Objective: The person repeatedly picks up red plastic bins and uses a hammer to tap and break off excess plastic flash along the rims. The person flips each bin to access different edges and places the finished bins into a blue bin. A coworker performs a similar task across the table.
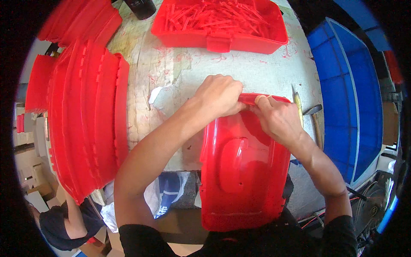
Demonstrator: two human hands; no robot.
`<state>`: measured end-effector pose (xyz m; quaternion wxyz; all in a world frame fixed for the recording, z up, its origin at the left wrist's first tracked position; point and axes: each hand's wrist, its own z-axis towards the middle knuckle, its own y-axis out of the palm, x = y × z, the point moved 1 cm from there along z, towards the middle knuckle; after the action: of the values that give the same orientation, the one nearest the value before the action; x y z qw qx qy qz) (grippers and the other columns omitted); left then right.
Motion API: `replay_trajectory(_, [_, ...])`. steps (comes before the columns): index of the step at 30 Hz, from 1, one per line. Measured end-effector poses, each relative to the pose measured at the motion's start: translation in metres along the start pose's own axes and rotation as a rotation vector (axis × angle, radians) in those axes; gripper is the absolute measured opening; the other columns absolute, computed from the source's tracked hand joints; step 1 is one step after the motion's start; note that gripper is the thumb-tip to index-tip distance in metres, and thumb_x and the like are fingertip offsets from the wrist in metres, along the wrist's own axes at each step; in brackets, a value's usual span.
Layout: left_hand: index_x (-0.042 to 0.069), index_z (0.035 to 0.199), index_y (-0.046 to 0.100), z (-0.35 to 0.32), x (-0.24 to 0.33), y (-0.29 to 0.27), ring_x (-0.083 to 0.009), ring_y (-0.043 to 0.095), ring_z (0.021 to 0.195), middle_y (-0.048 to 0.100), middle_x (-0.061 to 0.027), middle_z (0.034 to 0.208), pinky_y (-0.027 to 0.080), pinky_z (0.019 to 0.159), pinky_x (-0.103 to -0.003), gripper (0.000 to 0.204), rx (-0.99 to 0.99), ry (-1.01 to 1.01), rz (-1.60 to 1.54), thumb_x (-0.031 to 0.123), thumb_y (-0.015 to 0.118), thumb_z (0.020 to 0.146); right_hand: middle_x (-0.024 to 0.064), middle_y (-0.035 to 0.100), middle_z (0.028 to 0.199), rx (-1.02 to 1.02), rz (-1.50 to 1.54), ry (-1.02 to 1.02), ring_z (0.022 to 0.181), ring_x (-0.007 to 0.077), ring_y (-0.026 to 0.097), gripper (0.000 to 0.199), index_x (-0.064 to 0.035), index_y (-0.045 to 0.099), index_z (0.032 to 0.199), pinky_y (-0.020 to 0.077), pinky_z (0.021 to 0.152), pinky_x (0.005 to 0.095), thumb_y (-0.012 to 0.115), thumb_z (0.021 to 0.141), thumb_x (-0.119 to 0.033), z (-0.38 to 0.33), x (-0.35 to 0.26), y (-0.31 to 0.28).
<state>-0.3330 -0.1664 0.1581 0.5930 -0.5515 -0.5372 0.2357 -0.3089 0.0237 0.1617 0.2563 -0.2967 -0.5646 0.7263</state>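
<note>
A red, shallow plastic lid-like shell (257, 192) lies lengthwise in front of me, its near end by my body and its far end over the table. My left hand (221, 96) is closed over the left part of its far rim, knuckles up. To the right, my right hand (279, 118) is closed on the same rim, thumb and fingers bent together near the middle. The fingertips of both are partly hidden, and I cannot tell whether a small tool is between them. Just right of the right hand lies a knife-like tool with a yellowish handle (298, 105).
Nested red plastic shells (85, 120) stand stacked at the left. A red box (184, 39) full of thin red strips sits at the back of the worktable (145, 77). Along the right stands a blue crate (342, 103). Another person's arm (75, 218) shows at lower left.
</note>
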Motion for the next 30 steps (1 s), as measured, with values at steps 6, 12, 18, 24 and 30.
replay_trajectory(6, [-0.002,0.080,0.073,0.003,0.003,-0.003,-0.0416,0.069,0.083,0.068,-0.0268,0.081,0.056,0.076,-0.049,0.035,-0.006,0.020,0.061,0.033,0.073,0.075,0.0204,0.069,0.074,-0.287,0.211,0.254,0.067,0.0329,0.069,0.031,-0.0005,0.065,0.082,0.0543,0.058,0.0411,0.062,0.095,-0.029,0.003,0.003,-0.001])
replay_trajectory(12, [-0.002,0.078,0.072,0.010,0.006,-0.008,-0.0426,0.068,0.081,0.067,-0.0279,0.079,0.055,0.074,-0.050,0.032,-0.049,0.062,0.105,0.030,0.071,0.074,0.0150,0.068,0.076,-0.452,0.922,0.819,0.066,0.0222,0.065,0.032,0.0040,0.069,0.092,0.0528,0.067,0.0376,0.058,0.097,-0.026,0.008,0.005,0.004])
replay_trajectory(18, [-0.003,0.076,0.071,0.015,0.009,-0.006,-0.0429,0.068,0.079,0.066,-0.0280,0.078,0.055,0.074,-0.050,0.028,-0.017,0.043,0.106,0.024,0.069,0.071,0.0152,0.069,0.077,-0.174,0.603,0.544,0.065,0.0255,0.068,0.029,-0.0007,0.067,0.084,0.0532,0.059,0.0373,0.059,0.095,-0.026,0.004,0.001,0.011])
replay_trajectory(24, [-0.003,0.075,0.071,0.017,0.013,-0.003,-0.0428,0.068,0.078,0.067,-0.0282,0.078,0.055,0.074,-0.050,0.027,-0.023,0.042,0.133,0.024,0.068,0.071,0.0163,0.070,0.075,-0.106,-0.121,0.133,0.062,0.0282,0.071,0.016,-0.0039,0.064,0.081,0.0537,0.049,0.0399,0.059,0.088,-0.018,0.004,-0.004,0.006])
replay_trajectory(30, [-0.002,0.077,0.073,0.017,0.017,-0.001,-0.0407,0.069,0.082,0.069,-0.0256,0.082,0.055,0.076,-0.049,0.024,-0.037,0.022,0.130,0.021,0.070,0.069,0.0151,0.073,0.077,-0.215,-0.205,0.122,0.064,0.0265,0.072,0.013,-0.0053,0.069,0.080,0.0552,0.053,0.0391,0.061,0.083,-0.015,0.013,0.002,-0.002])
